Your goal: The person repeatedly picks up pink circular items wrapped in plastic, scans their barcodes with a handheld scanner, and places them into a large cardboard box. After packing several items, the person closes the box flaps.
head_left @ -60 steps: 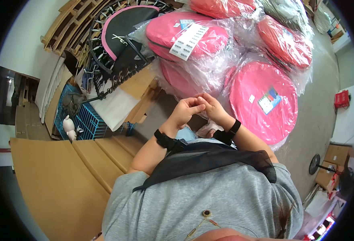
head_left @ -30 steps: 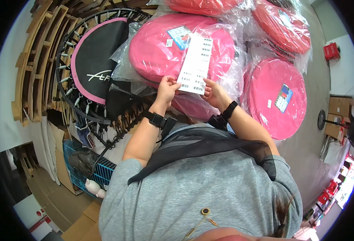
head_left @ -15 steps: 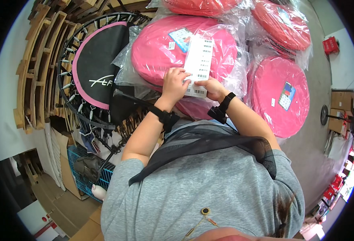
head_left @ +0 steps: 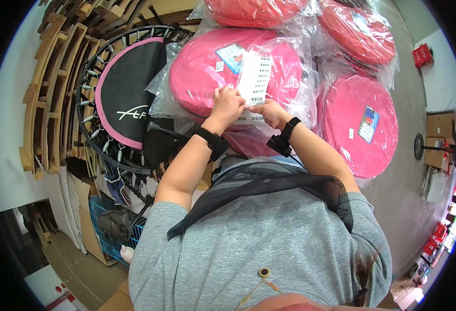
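Observation:
A white sheet of barcode labels (head_left: 255, 78) lies over a pink round bundle in clear plastic wrap (head_left: 199, 70). My left hand (head_left: 228, 107) is closed at the sheet's lower left, fingertips pressed together. From the other side, my right hand (head_left: 272, 113) pinches the lower edge, its thumb pointing toward the left fingertips. The two sets of fingertips nearly meet at one row of labels. Whether a single label is peeled up between them is too small to tell. On the bundle's wrap sit a blue picture card (head_left: 231, 58) and a small white sticker (head_left: 219, 66).
A round black trampoline with a pink rim (head_left: 129, 88) leans at the left, near stacked wooden pallets (head_left: 49, 98). More wrapped bundles lie around, one pink (head_left: 361, 124) at right and red ones (head_left: 360, 33) behind. A blue wire basket (head_left: 101, 220) stands at lower left.
My left fingers have drawn together at the sheet's lower edge, where they were spread over it. My right fingertips have shifted slightly left toward them. The whole view has tilted a little.

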`<state>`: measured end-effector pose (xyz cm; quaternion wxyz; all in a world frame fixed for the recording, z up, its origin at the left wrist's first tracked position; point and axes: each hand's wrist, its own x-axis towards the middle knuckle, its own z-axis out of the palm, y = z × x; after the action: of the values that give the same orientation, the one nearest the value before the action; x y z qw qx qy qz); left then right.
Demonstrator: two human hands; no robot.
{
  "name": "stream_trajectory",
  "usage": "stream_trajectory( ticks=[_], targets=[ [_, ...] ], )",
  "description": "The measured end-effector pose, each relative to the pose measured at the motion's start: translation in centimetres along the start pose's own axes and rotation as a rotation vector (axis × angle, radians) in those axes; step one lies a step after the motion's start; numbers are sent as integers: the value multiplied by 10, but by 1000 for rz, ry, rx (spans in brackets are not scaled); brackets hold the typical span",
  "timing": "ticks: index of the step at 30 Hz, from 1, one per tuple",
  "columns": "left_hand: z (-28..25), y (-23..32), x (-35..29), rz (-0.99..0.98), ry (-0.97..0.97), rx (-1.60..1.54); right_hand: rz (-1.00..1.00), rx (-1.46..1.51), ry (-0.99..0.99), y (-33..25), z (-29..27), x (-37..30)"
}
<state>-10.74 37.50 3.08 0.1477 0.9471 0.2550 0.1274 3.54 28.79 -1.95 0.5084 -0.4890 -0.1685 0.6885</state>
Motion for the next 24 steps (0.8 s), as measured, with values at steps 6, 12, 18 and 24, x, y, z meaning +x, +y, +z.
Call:
stream_trajectory(
  ticks=[6,12,18,24],
  targets=[
    [2,-2,4,31,-75,94,-5,-30,12,4,-5,9],
    [4,-2,6,40,-104,108,-19,-92,26,18,-16,21],
    [6,-7,6,-293,-79,-205,-25,-136,46,16,-11,16],
    [11,-36,8,-883,221,-923,-97,-172,81,22,-20,27]
  ],
)
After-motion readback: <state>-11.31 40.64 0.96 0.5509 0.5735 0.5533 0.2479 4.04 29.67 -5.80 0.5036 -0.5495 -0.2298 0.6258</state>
